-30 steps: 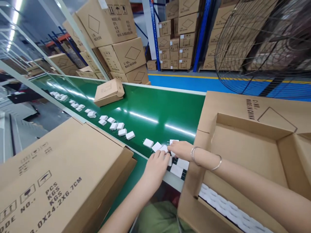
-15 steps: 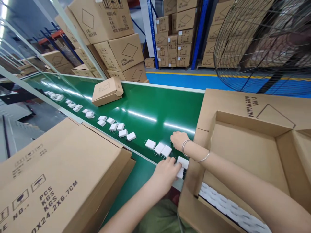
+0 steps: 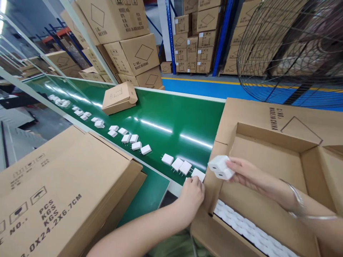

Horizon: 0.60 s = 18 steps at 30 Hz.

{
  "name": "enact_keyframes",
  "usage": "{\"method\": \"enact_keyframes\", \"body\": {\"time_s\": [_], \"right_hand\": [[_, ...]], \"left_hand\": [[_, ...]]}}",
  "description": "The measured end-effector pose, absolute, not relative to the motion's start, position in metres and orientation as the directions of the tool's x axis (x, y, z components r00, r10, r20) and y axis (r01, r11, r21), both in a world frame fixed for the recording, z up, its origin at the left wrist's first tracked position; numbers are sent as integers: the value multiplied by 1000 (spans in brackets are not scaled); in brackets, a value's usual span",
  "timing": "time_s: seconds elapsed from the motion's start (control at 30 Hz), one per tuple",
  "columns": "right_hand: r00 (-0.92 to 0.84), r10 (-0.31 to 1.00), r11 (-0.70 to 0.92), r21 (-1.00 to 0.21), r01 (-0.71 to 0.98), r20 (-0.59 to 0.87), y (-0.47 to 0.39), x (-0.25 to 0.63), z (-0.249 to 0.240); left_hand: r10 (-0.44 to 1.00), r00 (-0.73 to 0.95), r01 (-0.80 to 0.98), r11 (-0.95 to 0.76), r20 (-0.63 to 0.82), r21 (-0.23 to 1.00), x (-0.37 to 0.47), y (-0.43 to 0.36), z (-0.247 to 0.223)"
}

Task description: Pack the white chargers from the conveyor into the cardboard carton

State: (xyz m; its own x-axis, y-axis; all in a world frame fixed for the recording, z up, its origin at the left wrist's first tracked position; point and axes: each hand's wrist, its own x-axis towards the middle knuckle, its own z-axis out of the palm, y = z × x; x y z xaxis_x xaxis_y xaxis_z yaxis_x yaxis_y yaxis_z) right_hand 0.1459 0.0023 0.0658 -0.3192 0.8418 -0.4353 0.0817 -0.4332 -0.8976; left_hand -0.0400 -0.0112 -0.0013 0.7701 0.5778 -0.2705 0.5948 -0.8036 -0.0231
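Two white plug adapters are held side by side in my right hand, above the left wall of an open carton. My left hand has its fingers closed on a white adapter at the belt's near edge, mostly hidden under the fingers. Just beyond those fingers lies another white adapter. More adapters are strung out along the green belt toward the far left. Inside the carton, rows of white adapters line the near side.
A closed carton fills the lower left. On the belt rests a small brown box. Stacked cartons stand behind the belt. A wire-caged fan is at the upper right.
My right hand has moved right from the belt to over the carton's edge, now showing two adapters. My left hand has shifted slightly right and down, its fingers curled tighter.
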Motion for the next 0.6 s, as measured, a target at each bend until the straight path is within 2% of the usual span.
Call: {"method": "enact_keyframes", "body": {"time_s": [0.07, 0.13, 0.2, 0.27, 0.3, 0.33, 0.37, 0.43, 0.5, 0.6], "right_hand": [[-294, 813, -566, -799, -202, -502, -24, 155, 64], [-268, 806, -592, -706, -388, -528, -44, 159, 62], [-258, 803, -586, -633, -506, -538, -59, 160, 60], [-246, 797, -581, -588, -562, -552, -67, 160, 58], [-238, 794, -580, -579, -573, -560, -70, 159, 58], [-228, 792, -579, -578, -576, -566, -72, 158, 57], [-220, 791, -579, -583, -570, -571, -73, 158, 56], [-207, 791, -582, -603, -546, -576, -74, 157, 56], [-212, 789, -588, -610, -531, -576, -75, 157, 56], [-236, 791, -589, -597, -545, -565, -75, 155, 56]], "left_hand": [[555, 762, 594, -804, -334, 18, -43, -6, 6], [553, 756, 620, -776, -350, 114, -50, -1, 20], [600, 750, 661, -673, -278, 330, -60, 2, 40], [707, 676, 604, -369, -209, 707, -67, 3, 59], [746, 624, 478, -129, -232, 869, -69, 3, 66], [755, 586, 299, 136, -295, 944, -69, 2, 71], [732, 577, 101, 376, -362, 921, -66, 1, 75], [659, 616, -221, 671, -432, 708, -58, -2, 75], [609, 667, -385, 775, -429, 501, -48, -5, 70], [540, 721, -443, 841, -434, 311, -36, -9, 60]]}}
